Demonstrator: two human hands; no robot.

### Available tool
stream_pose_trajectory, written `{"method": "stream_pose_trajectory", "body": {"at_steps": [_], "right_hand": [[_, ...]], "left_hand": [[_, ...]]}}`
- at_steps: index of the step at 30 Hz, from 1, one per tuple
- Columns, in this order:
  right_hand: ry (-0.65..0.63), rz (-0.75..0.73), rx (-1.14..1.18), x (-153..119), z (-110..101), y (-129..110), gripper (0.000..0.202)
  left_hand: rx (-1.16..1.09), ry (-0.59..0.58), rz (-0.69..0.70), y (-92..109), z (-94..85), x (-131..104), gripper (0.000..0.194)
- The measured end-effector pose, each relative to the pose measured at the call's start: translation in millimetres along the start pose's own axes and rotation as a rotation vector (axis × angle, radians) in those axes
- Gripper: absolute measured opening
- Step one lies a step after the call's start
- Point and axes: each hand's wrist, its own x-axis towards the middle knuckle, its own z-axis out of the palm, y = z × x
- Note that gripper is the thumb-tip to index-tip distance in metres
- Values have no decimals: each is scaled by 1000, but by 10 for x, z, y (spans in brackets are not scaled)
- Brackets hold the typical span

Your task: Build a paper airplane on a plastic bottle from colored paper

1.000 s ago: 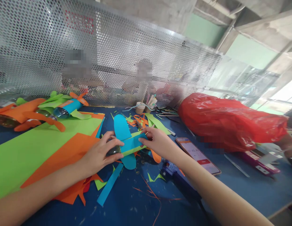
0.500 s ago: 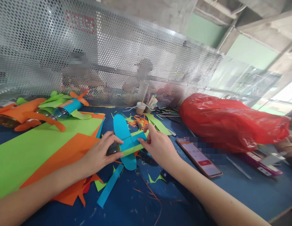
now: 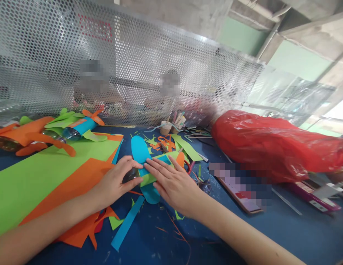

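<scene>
A plastic bottle wrapped in green paper (image 3: 147,180) lies in front of me, made up like a small airplane. A blue strip runs along its top, and a rounded blue paper wing (image 3: 139,148) sticks out on both sides. My left hand (image 3: 113,184) grips the bottle's dark bare end (image 3: 129,176) between thumb and fingers. Flat across the blue strip rests my right hand (image 3: 175,184), its fingers stretched out and pressing the paper. The palm hides part of the wrapped body. Orange paper (image 3: 180,159) shows at the bottle's far end.
Green sheets (image 3: 19,180) and orange sheets (image 3: 69,191) lie at left, below finished bottle planes (image 3: 80,127). A loose blue strip (image 3: 128,222) is near me. Cups (image 3: 165,127) with sticks stand behind. A phone (image 3: 237,191) and a red plastic bag (image 3: 259,143) are at right.
My right hand has gone from pinching the strip's far end to lying flat over it, nearer my left hand. The left hand keeps its grip.
</scene>
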Motion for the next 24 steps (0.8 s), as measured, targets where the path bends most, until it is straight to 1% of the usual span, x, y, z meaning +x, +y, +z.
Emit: {"method": "stream_pose_trajectory", "body": {"at_steps": [5, 12, 15, 19, 21, 24], "right_hand": [[22, 116, -88, -54, 18, 20, 50], [57, 243, -209, -50, 12, 122, 56], [58, 221, -192, -63, -15, 133, 58], [23, 68, -126, -108, -50, 71, 56], [-4, 17, -91, -128, -38, 39, 55], [-29, 30, -75, -141, 8, 24, 54]], "left_hand": [[15, -15, -3, 11, -13, -6, 23], [33, -14, 5, 8, -12, 0, 25], [47, 4, 8, -4, -12, 6, 25], [53, 15, 9, -12, -13, 10, 24], [59, 24, 11, -13, -10, 10, 24], [63, 23, 8, -22, -2, 10, 24]]}}
